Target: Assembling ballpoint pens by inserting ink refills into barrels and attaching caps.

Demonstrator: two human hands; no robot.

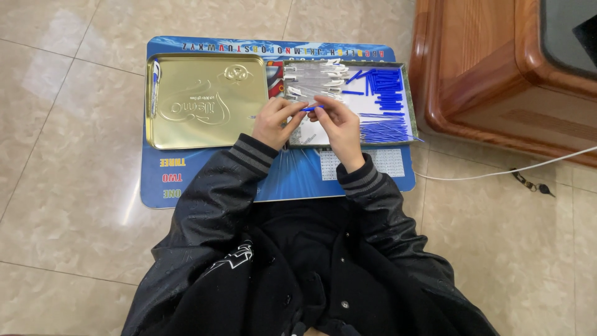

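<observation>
Left hand (273, 121) and right hand (339, 121) both pinch one small blue pen part (313, 108) above the parts tray (407, 102). Risk: a slipping fingertip drops it among the loose blue pieces (385, 90).

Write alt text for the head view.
Both hands, left and right, pinch a small blue piece over a tray of blue and white parts. A gold lid lies to the left on a blue mat.
</observation>
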